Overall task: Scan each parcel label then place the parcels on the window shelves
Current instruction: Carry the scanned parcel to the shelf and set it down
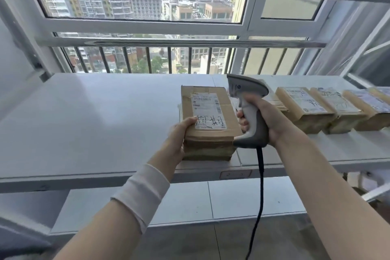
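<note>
Gripping the near left corner of a brown cardboard parcel, the left hand had its thumb pressed on the edge of the white label, with the other fingers hidden under the box, which was at the front part of the white shelf before the window. The right hand was wrapped firmly around the handle of a grey scanner, held upright just beside the right side of the parcel, with its black cable hanging down. Further right on the same shelf, a row of other labelled parcels stood side by side, touching each other.
</note>
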